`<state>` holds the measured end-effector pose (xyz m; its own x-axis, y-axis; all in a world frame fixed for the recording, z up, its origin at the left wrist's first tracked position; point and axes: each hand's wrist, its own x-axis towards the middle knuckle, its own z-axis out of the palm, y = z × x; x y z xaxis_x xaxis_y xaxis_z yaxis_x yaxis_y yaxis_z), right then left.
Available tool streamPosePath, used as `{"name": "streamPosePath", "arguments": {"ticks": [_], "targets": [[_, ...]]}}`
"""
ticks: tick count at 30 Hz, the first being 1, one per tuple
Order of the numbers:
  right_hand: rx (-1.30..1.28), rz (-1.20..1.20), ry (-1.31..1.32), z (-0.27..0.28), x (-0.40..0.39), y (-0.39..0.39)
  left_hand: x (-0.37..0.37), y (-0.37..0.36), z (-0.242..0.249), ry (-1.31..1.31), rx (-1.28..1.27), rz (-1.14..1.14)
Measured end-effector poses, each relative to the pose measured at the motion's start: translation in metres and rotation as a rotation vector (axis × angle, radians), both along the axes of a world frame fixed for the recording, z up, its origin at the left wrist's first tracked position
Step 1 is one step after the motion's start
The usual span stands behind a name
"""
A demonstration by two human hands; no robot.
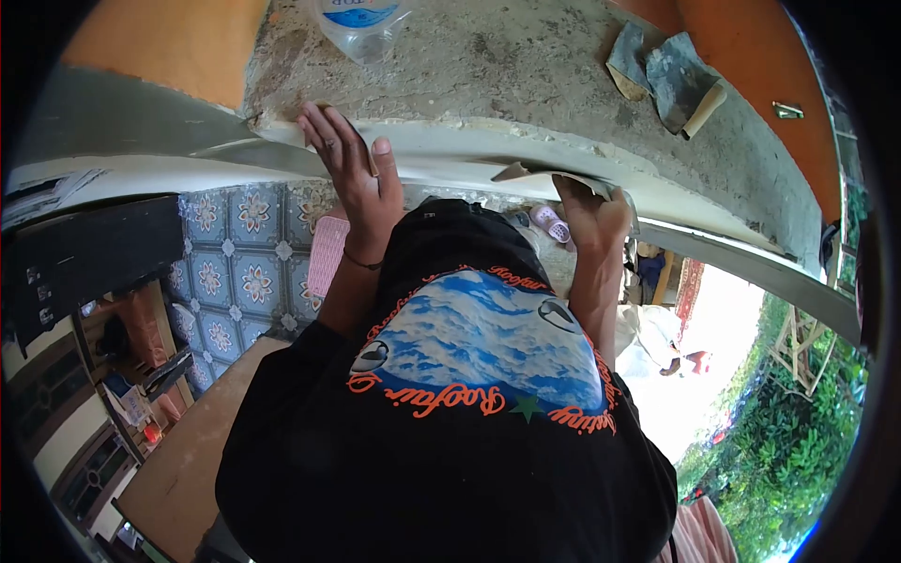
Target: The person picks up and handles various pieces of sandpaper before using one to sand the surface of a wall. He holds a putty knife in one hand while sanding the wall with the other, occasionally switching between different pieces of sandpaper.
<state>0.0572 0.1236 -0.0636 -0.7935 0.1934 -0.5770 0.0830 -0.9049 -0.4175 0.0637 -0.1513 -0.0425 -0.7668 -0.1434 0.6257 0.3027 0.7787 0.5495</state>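
My left hand (355,169) lies against the edge of a rough concrete ledge (488,75), fingers stretched out, with a thin strip of something pale brown partly visible at its palm. Along the same edge, to the right, my right hand (593,214) grips a bent sheet of sandpaper (535,174), its fingers partly hidden underneath. The sheet's curled end sticks out to the left of that hand. Below the ledge runs a smooth whitish face (432,148).
A clear plastic cup (361,28) stands on the ledge. Folded grey sheets (671,75) lie at its right. Below are a patterned tile floor (225,253), a pink mat (328,255), a purple clog (549,223) and a brown table (188,460). Greenery shows at right.
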Motion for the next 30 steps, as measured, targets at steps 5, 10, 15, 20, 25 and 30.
{"name": "streamPosePath", "arguments": {"ticks": [5,10,15,20,25,30], "targets": [[-0.068,-0.191,-0.224,-0.067,-0.021,0.021,-0.008,0.0,-0.005,0.041,-0.037,0.049],[-0.044,-0.088,-0.034,0.014,0.0,-0.006,-0.005,0.004,-0.004,-0.023,-0.035,0.087],[-0.041,-0.075,-0.087,-0.029,-0.013,0.016,-0.006,0.005,-0.006,-0.005,-0.041,0.1],[-0.019,-0.104,-0.043,0.024,-0.002,0.001,-0.004,0.004,-0.005,-0.022,-0.059,0.103],[-0.014,-0.058,-0.116,-0.022,-0.009,0.043,-0.006,0.007,-0.006,0.001,-0.058,0.117],[0.044,-0.202,0.011,0.013,0.016,0.083,0.007,0.009,0.013,-0.012,0.008,0.099]]}}
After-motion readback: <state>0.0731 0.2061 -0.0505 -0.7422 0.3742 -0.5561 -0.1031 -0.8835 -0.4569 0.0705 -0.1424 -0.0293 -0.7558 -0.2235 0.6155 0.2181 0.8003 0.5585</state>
